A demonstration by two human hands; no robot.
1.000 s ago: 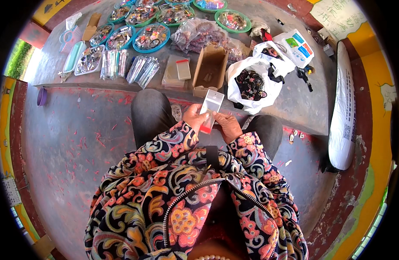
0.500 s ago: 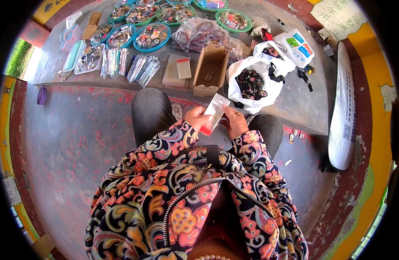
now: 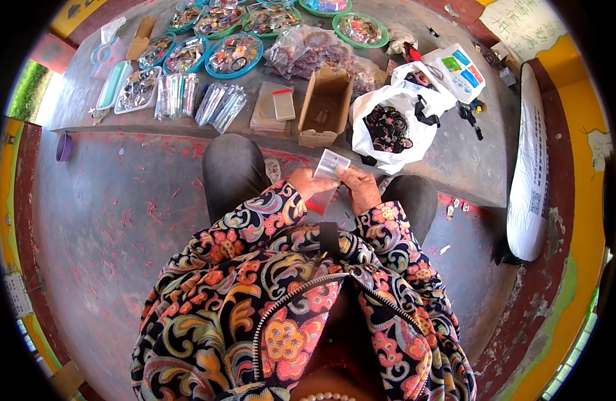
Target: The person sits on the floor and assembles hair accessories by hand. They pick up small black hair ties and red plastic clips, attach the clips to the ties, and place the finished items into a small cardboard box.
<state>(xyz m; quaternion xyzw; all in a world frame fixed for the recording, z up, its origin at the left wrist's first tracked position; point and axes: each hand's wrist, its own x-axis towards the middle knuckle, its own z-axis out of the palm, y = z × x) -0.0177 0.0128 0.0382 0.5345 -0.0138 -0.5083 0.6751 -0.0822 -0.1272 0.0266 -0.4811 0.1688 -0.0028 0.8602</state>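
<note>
Small clear plastic bag (image 3: 329,170) with red strip, pinched between left hand (image 3: 306,184) and right hand (image 3: 359,189)

Single view: fisheye camera on the person's head, facing steeply down over chest and lap. Hands (image 3: 335,186) sit near frame centre, close to the lens. Tabletop (image 3: 455,154) lies beyond the hands, toward the upper edge. Straight edges bend at the rim.

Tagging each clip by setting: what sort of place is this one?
Probably a small outdoor packing spot, worked by hand. A low concrete slab holds round trays of small trinkets, a cardboard box and a white bag of dark pieces, while both hands hold a small clear packet.
</note>
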